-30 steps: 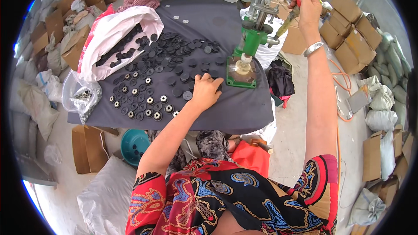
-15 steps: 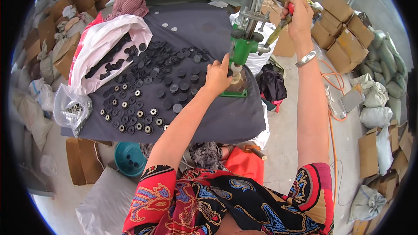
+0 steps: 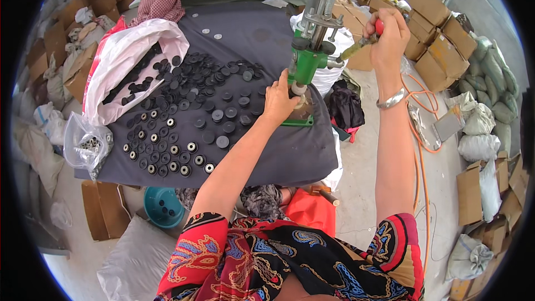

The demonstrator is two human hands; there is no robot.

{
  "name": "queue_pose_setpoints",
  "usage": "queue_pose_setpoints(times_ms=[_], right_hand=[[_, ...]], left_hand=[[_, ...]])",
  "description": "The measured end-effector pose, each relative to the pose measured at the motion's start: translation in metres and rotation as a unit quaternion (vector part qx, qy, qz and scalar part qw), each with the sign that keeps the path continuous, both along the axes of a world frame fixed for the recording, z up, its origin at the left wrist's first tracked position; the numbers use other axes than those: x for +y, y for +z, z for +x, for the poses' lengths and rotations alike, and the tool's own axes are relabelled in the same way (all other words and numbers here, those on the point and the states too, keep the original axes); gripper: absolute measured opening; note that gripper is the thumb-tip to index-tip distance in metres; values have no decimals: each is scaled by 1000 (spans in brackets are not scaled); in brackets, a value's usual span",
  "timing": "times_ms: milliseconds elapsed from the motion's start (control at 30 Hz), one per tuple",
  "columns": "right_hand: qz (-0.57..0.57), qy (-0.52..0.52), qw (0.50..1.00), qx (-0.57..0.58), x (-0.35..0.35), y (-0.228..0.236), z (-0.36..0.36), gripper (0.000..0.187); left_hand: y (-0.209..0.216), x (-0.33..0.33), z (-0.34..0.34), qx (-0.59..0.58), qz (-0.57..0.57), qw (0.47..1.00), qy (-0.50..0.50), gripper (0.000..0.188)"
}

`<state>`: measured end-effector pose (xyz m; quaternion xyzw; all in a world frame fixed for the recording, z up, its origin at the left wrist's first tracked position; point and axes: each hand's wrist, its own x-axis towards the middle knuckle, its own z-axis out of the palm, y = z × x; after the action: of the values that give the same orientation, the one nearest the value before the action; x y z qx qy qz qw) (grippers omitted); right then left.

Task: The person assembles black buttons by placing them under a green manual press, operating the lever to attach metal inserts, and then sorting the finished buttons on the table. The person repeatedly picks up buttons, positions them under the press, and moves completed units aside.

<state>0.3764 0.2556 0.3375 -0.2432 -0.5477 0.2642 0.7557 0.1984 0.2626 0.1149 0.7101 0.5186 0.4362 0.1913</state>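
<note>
My right hand (image 3: 388, 36) is closed around the red-knobbed lever (image 3: 356, 48) of a green hand press (image 3: 306, 66). At the press's near left side, my left hand (image 3: 278, 100) has its index finger stretched up against the body and its thumb apart, close to the ram (image 3: 299, 88). Nothing shows in the left hand, though its far fingertips are partly hidden. Many black round discs (image 3: 227, 96) lie on the dark cloth to the left. Several nearer ones bear metal rings (image 3: 184, 170).
A white-and-red sack (image 3: 134, 44) spills black discs. Beside it sits a clear bag of small metal parts (image 3: 89, 145). Below the table edge stands a teal basin (image 3: 163, 207). An orange hose (image 3: 424, 189) crosses the floor at right, near cardboard boxes (image 3: 440, 58) and sacks.
My right hand has brought the lever down and slightly outward. My left hand stays by the press. The whole view has shifted slightly.
</note>
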Motion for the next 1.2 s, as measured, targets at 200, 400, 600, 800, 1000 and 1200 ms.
queue_pose_setpoints(times_ms=[200, 400, 600, 800, 1000, 1200], right_hand=[[43, -27, 998, -26, -44, -37, 1, 17], [154, -25, 985, -70, -89, -119, 0, 11], [161, -91, 971, -151, -104, -189, 7, 10], [115, -64, 979, -156, -105, -143, 7, 17], [-18, -38, 994, -104, -57, -32, 6, 28], [-75, -28, 991, -103, 10, 17, 14, 29]], left_hand=[[-7, 4, 2, -33, -18, 999, -14, 91], [-8, -7, -19, -35, 84, 996, -3, 79], [11, -11, -100, 4, 121, 986, 112, 24], [1, -16, -128, 243, 41, 963, 107, 24], [-16, -12, -111, 334, 19, 934, 126, 29], [-22, -8, -108, 333, 4, 935, 121, 37]])
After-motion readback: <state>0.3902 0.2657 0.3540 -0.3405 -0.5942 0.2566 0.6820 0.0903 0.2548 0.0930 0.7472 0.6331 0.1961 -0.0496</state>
